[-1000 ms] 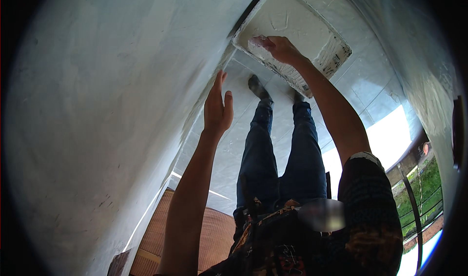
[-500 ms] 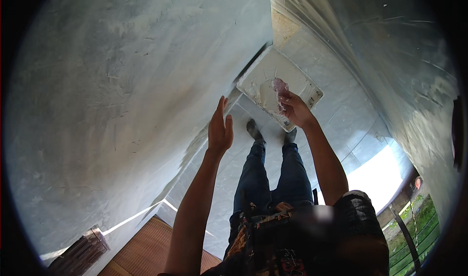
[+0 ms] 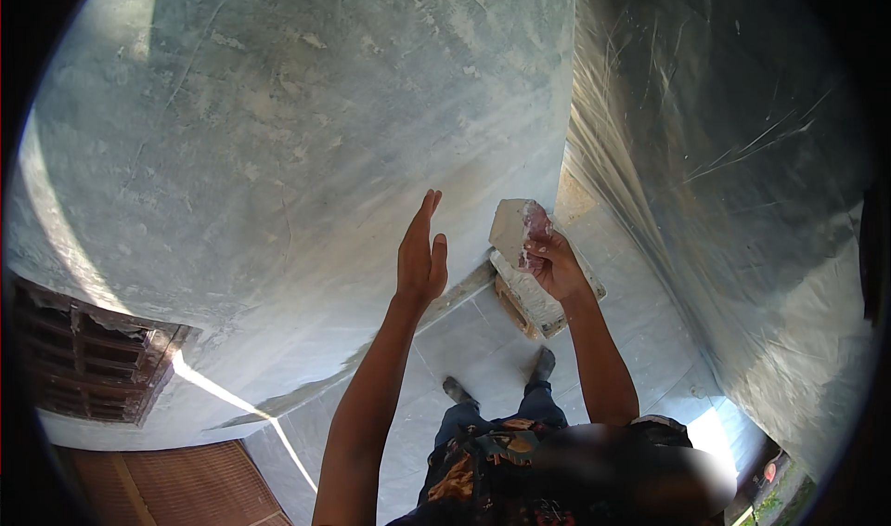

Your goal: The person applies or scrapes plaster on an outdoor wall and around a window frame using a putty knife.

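My right hand is closed round the reddish handle of a plastering trowel. White paste is smeared on the handle, and the pale, flat blade shows to the left of it. Below and behind this hand is a white rectangular tub with paste-streaked sides; the hand and trowel hide much of it. My left hand is raised in front of the wall with its fingers stretched out and nothing in it. Whether it touches the wall I cannot tell.
A grey, patchily plastered wall fills the left. Clear plastic sheeting hangs at the right. A brown window grille and a brown slatted panel are at lower left. My feet stand on grey floor tiles.
My view has swung toward the wall, bringing more of it and the window grille in. The right hand has lowered in view, and the trowel blade now stands out from the tub.
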### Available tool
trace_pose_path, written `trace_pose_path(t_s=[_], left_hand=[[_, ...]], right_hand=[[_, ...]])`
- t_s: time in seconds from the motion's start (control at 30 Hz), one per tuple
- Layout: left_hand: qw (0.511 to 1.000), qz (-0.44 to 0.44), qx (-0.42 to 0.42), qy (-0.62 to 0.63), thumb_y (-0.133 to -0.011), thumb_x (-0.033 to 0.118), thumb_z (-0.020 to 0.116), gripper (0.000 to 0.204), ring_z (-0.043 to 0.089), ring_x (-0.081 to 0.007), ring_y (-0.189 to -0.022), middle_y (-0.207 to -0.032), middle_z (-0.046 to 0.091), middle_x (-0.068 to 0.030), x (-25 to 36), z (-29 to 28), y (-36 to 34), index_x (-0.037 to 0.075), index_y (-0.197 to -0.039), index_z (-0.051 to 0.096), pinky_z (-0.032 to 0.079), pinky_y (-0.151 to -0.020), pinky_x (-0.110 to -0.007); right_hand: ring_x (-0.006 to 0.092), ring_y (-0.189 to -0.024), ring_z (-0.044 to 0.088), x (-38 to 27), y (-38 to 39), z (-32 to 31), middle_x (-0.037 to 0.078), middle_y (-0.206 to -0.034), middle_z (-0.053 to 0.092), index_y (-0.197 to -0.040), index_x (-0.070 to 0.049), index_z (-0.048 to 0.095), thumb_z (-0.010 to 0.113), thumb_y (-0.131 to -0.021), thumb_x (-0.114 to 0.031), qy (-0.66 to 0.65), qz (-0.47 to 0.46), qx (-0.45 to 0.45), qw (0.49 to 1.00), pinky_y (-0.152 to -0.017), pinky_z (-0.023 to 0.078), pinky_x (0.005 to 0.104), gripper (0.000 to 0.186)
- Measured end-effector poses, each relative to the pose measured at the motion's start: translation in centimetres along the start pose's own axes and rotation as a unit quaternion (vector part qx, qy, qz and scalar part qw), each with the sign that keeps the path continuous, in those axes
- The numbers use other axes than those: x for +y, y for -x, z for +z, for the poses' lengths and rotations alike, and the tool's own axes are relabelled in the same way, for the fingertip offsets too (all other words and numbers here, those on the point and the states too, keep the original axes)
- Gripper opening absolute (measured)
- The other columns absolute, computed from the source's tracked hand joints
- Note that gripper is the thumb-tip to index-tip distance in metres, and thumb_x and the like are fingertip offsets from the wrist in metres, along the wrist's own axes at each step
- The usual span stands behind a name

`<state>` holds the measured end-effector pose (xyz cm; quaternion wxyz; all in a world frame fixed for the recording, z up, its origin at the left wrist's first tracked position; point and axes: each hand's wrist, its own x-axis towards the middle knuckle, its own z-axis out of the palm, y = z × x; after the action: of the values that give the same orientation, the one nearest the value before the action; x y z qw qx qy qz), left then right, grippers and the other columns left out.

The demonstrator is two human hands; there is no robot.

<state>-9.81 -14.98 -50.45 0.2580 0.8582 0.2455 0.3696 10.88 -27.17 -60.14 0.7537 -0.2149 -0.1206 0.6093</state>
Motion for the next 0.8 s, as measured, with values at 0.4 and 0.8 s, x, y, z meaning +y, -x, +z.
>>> trace_pose_path(t_s=[0.4,0.8], left_hand=[[0.974,0.203,0.103,-0.004,-0.095,0.009,0.042,0.059,0.046,-0.0424,-0.139,-0.148,0.048,-0.0281,3.6,-20.4,2.4,-0.008,-0.151,0.033,0.034,-0.117,-0.047],[0.952,0.264,0.148,-0.048,-0.1,0.024,0.036,0.06,0.047,-0.0433,-0.138,-0.147,0.049,-0.0293,3.4,-37.0,6.4,-0.006,-0.152,0.032,0.037,-0.115,-0.049]], right_hand=[[0.0145,-0.09,0.071,8.3,1.2,18.9,0.007,-0.1,0.071,-0.113,0.0,0.065,0.065,-0.091,0.006,0.023,-0.093,-0.192,0.977,-0.079,0.06,0.0281,0.023],[0.0135,-0.094,0.07,16.5,5.1,33.5,0.009,-0.108,0.07,-0.12,0.002,0.06,0.063,-0.094,-0.001,0.093,-0.158,-0.207,0.961,-0.083,0.06,0.0286,0.026]])
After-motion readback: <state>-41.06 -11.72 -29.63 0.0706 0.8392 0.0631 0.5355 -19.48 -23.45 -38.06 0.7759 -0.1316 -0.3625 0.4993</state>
